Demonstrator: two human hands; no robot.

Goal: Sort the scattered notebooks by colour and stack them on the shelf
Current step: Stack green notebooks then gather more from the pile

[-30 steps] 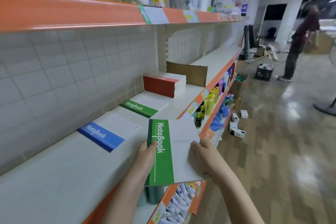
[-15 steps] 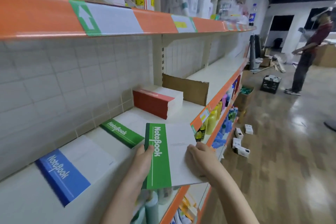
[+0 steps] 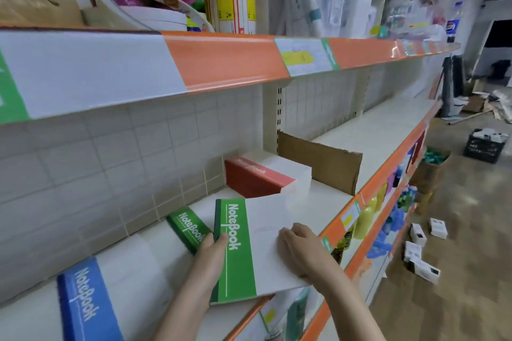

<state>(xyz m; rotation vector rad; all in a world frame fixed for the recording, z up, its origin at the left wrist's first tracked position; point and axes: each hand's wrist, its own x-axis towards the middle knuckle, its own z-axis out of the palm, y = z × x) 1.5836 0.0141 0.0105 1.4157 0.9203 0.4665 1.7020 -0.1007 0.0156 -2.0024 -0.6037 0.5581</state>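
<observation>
The green notebook is in both hands above the front of the shelf, its near end hanging past the orange edge. The left hand grips the spine, thumb on the cover; the right hand lies on the white cover with fingers curled over it. If it is let go this far out it may tip off the edge, and pushed askew it may land crooked on the green one lying flat beside it. Since half a second ago the notebook has come forward, closer to that green one and the red stack
</observation>
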